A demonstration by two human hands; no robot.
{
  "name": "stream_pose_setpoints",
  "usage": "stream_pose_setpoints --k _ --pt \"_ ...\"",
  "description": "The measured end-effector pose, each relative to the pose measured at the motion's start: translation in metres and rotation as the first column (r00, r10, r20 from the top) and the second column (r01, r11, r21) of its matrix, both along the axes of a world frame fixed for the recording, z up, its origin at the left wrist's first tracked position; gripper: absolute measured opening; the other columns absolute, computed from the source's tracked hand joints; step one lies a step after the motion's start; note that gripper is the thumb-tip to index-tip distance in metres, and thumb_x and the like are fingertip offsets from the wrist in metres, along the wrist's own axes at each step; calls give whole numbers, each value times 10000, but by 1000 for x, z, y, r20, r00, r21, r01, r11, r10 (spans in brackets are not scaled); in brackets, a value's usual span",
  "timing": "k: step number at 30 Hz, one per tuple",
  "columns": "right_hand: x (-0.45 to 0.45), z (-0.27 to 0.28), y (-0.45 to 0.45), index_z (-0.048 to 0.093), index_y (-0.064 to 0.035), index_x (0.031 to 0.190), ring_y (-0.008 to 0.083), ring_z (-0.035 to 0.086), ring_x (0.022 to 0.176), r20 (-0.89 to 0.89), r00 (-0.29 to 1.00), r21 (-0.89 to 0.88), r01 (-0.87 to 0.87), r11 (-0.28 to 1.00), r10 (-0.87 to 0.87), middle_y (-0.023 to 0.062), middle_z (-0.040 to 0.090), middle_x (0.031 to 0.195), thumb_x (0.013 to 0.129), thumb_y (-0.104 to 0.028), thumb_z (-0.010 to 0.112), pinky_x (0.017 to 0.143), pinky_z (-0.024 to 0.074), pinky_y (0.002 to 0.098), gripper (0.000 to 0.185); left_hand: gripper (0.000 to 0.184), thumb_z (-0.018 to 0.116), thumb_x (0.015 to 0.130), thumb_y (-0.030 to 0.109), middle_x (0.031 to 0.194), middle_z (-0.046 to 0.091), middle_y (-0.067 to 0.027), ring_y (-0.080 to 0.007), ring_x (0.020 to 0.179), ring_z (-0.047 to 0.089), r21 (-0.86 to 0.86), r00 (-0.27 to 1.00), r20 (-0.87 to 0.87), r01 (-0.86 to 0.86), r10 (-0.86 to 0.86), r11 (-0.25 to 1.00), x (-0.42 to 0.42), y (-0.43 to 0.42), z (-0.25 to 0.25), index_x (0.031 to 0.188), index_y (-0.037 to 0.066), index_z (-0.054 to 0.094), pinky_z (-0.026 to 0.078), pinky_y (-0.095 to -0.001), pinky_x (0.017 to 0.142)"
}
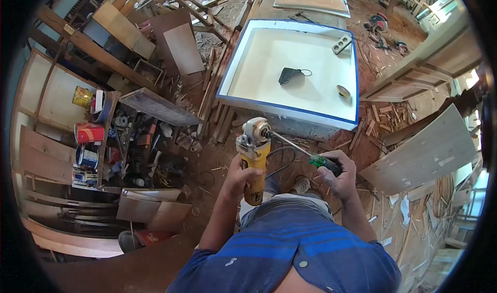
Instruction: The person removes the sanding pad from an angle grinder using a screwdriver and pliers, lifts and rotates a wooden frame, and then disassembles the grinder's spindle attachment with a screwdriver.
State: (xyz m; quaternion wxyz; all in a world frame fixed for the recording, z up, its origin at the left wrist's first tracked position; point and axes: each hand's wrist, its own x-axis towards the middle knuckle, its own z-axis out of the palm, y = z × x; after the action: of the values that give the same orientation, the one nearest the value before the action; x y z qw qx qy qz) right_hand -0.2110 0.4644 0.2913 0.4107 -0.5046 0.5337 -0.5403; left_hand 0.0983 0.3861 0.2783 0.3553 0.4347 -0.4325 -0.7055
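My left hand (pixel 242 177) is wrapped round the yellow body of an angle grinder (pixel 254 163), held upright with its metal head at the top. No disc shows on the head's spindle. In my right hand (pixel 339 175) is a screwdriver (pixel 320 161) with a green and black handle. Its shaft points up and to the left, and the tip meets the grinder head near the spindle. Beyond the hands, a white tray-like box with blue edges (pixel 290 106) holds a black object (pixel 291 75), a round disc pad (pixel 342 91) and a socket strip (pixel 341 44).
At the left, a shelf (pixel 107 132) bears paint cans (pixel 89 133) and tools. Wooden panels (pixel 424 153) lean at the right. Power tools (pixel 377 23) lie on the floor at the back right. A dark cable (pixel 282 166) hangs beside the grinder. Wood scraps litter the floor.
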Motion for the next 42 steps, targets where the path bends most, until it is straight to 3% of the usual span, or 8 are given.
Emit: stream_pose_setpoints --k 5,13,23,29,30,33,36,42 --pt "3 23 -54 707 -17 1123 105 672 774 -98 995 39 11 999 -7 65 736 873 861 -294 860 706 546 289 411 686 746 712 242 1089 714 -167 -268 918 722 64 978 -194 90 -76 994 5 -81 -4 1323 -25 586 596 -408 830" --pt "46 54 -144 698 9 1109 100 662 776 -212 944 -161 222 962 -254 62 734 866 861 -235 880 711 541 278 392 792 769 681 313 1050 682 -192 -302 902 712 35 803 -494 401 -333 915 12 -243 -2 1362 -28 551 597 -411 819" --pt "103 67 -225 678 40 1120 108 688 739 -251 888 -279 315 907 -385 81 741 847 877 -222 878 673 550 258 410 811 771 640 369 993 665 -196 -301 818 695 -18 612 -629 605 -479 796 22 -358 -10 1313 -37 572 585 -402 738" --pt "121 67 -268 666 29 1164 79 672 699 -306 868 -292 305 907 -390 72 732 818 905 -159 850 627 534 254 369 805 765 618 346 986 666 -172 -293 828 690 -5 563 -652 666 -508 746 15 -383 -14 1306 -39 601 585 -397 752" --pt "122 72 -267 676 30 1150 73 666 691 -254 915 -97 298 950 -313 66 736 811 906 -173 851 616 519 244 363 803 768 614 342 983 669 -173 -295 826 693 2 563 -658 666 -500 746 14 -384 -14 1302 -40 605 586 -398 752" --pt "106 59 -269 685 37 1138 71 661 692 -175 953 -86 236 968 -248 55 740 816 900 -190 859 620 509 231 372 790 773 610 325 978 674 -174 -301 825 699 12 562 -661 670 -497 743 13 -389 -14 1291 -41 612 589 -398 748" --pt "86 68 -272 699 40 1129 61 647 699 -349 924 -133 119 984 -159 52 740 822 897 -187 855 624 502 228 361 787 778 610 311 978 674 -171 -301 828 701 -3 535 -670 691 -514 723 10 -394 -16 1293 -42 610 590 -395 742" --pt "71 66 -293 726 37 1108 53 627 716 -29 930 -198 353 914 -366 56 749 849 861 -163 865 629 493 231 347 800 788 612 311 983 678 -172 -299 811 699 -35 535 -665 675 -521 737 -11 -401 -21 1298 -50 592 592 -400 731"
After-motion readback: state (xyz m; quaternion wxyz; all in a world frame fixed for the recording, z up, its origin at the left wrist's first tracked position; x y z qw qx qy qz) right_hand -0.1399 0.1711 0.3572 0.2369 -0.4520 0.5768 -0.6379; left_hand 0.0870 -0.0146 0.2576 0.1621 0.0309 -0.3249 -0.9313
